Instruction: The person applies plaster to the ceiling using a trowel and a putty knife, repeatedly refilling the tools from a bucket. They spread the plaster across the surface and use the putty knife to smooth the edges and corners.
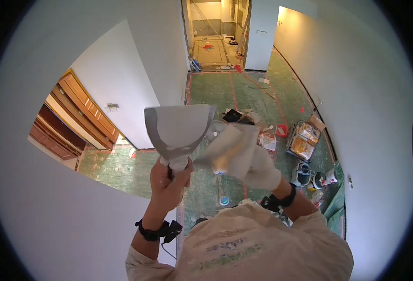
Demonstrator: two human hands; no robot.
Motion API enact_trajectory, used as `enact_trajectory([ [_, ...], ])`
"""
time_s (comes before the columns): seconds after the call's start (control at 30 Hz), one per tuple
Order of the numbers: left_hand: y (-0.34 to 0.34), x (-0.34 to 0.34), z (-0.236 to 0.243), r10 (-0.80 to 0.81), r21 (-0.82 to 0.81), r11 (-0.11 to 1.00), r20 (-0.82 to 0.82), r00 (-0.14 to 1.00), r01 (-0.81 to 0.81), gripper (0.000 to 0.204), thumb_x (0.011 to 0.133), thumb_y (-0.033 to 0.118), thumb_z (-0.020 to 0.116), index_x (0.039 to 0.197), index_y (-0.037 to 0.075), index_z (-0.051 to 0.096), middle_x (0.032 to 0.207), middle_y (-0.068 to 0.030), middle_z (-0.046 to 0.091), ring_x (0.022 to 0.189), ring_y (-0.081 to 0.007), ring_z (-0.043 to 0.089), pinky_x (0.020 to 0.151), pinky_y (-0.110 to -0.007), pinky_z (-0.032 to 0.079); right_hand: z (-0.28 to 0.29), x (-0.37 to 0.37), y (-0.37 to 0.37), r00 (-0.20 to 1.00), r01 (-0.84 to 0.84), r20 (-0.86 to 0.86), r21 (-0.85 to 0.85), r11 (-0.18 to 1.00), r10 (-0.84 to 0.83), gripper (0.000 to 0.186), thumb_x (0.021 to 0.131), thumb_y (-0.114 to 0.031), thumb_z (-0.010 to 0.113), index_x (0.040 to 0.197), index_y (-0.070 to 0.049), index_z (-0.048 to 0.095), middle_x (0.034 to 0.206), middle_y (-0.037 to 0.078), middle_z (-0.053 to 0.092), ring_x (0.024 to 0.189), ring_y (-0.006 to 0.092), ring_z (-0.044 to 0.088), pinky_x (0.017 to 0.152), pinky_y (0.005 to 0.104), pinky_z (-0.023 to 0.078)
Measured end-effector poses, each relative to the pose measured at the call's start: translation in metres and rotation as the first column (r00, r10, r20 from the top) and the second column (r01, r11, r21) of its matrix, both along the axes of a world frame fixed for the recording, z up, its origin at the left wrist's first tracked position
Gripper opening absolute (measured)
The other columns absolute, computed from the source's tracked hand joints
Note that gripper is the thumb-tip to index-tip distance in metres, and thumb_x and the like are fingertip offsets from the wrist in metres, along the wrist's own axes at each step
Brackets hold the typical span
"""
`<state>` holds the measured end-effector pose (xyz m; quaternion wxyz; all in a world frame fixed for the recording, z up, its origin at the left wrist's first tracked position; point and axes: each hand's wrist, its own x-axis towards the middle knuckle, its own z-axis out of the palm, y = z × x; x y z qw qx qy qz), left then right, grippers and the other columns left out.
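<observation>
My left hand (pixel 165 187) is closed around the handle of a wide putty knife (pixel 180 122), held blade up. White paste covers the middle of the blade and leaves a grey band along the sides and lower edge. Just to the right, my right hand (pixel 261 169), in a whitish glove, is closed on a pale flat tool (pixel 232 145) smeared by motion. Its exact kind cannot be made out; a greyish edge of it points toward the putty knife, and a yellowish patch shows in its middle. Each wrist wears a black band with a small device.
Green protective sheeting (pixel 211 93) covers the floor. Buckets (pixel 301 174), a crate with yellow packages (pixel 304 139) and a red dustpan (pixel 281 130) stand along the right wall. A long-handled tool (pixel 260 87) lies farther off. White walls flank me; a doorway (pixel 215 35) opens ahead.
</observation>
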<state>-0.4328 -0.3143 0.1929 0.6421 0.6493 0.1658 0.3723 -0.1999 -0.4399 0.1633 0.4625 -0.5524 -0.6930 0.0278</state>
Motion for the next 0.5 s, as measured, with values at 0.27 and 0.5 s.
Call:
enact_trajectory([
  [0.27,0.027,-0.033,-0.016,0.164,0.824,0.565,-0.161,0.973,0.041,0.072,0.077,-0.002,0.064,0.147,0.006,0.049,0.098,-0.0197,0.065,0.080,-0.0366,0.065,0.074,-0.038,0.053,-0.025,0.006,0.049,0.958,-0.260,0.124,-0.014,0.965,0.260,0.046,0.080,-0.023,0.070,0.123,-0.007,0.065,0.128,0.013,0.061,0.126,0.0351,0.053,0.109,0.0511,0.039],
  [0.5,0.080,-0.071,-0.025,0.631,0.789,0.587,-0.586,0.508,0.180,0.053,0.092,0.018,0.062,0.143,0.008,0.051,0.114,-0.0253,0.066,0.100,-0.0422,0.065,0.084,-0.047,0.053,-0.035,-0.011,0.064,0.705,-0.589,-0.635,-0.278,0.758,0.315,0.052,0.085,-0.025,0.066,0.133,-0.007,0.058,0.135,0.013,0.057,0.128,0.0334,0.051,0.114,0.0472,0.036],
])
